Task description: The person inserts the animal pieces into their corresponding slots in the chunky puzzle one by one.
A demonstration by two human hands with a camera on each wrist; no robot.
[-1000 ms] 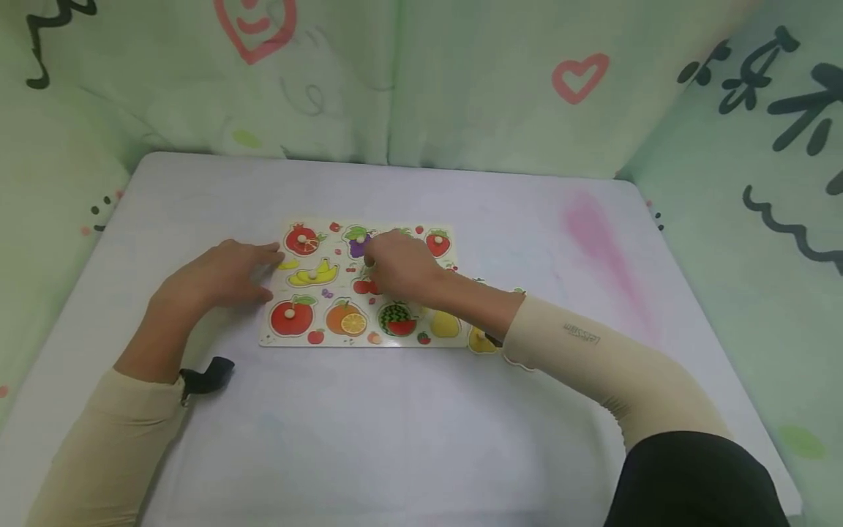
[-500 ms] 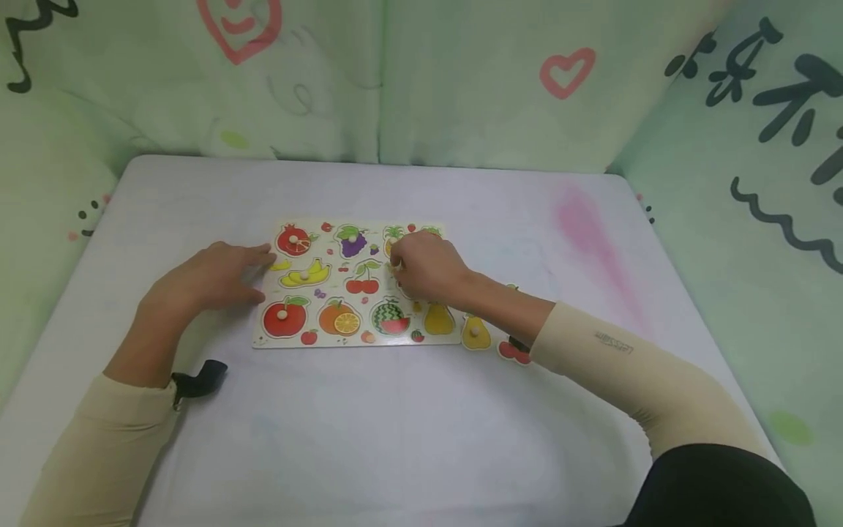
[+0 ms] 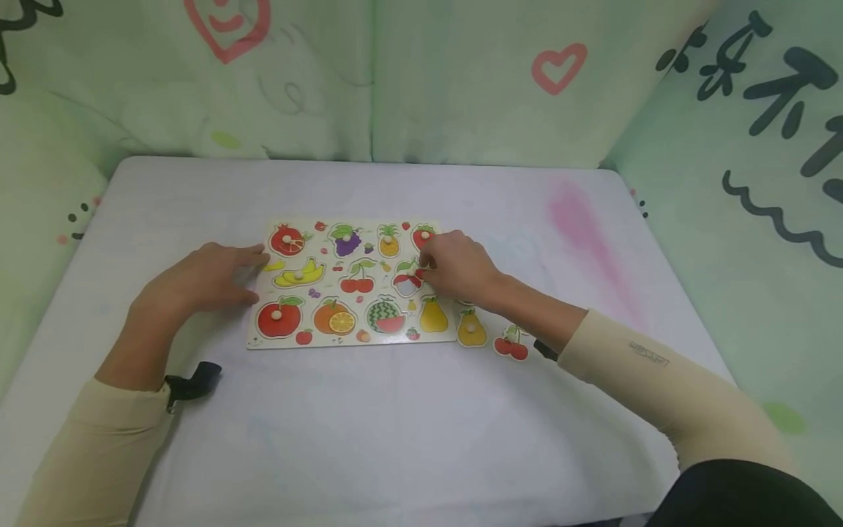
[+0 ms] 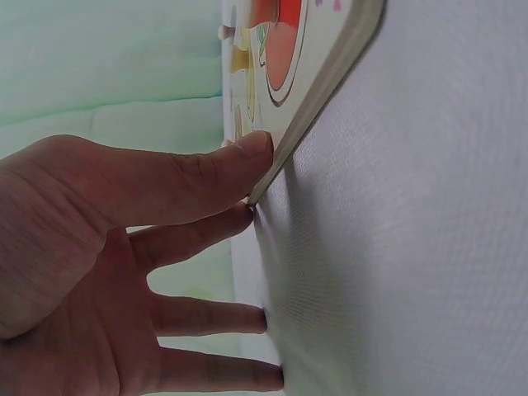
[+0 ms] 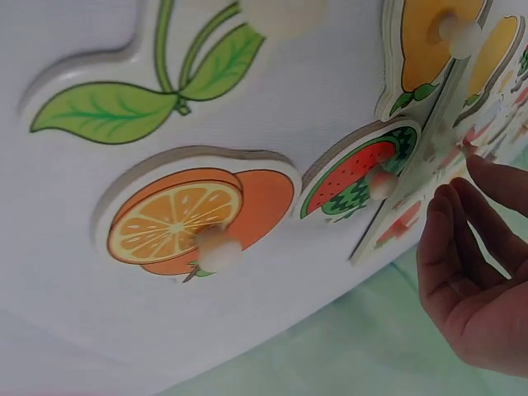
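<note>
A fruit knob puzzle board [image 3: 329, 297] lies on the white table, with fruit pictures and small wooden knobs. My left hand [image 3: 200, 282] touches the board's left edge; its fingers are straight, and in the left wrist view the thumb [image 4: 223, 165] presses the board's corner. Over the right part of the board, my right hand [image 3: 464, 269] has curled fingers and pinches a small knobbed piece [image 5: 469, 150], mostly hidden by the fingertips. Close by are the strawberry [image 3: 422, 236] and a round red-and-white fruit picture [image 3: 406, 284].
Loose knobbed pieces lie right of the board: a pear [image 3: 471, 329], cherries [image 3: 510, 345], an orange [image 5: 181, 210] and a watermelon [image 5: 351, 177]. Both wrists carry black camera mounts [image 3: 192, 382]. A green patterned curtain [image 3: 316, 88] stands behind the table.
My right hand has moved rightward across the board, from beside the grapes to just below the strawberry, uncovering the pineapple and cherries. The left hand stays at the board's edge. The view has shifted slightly.
</note>
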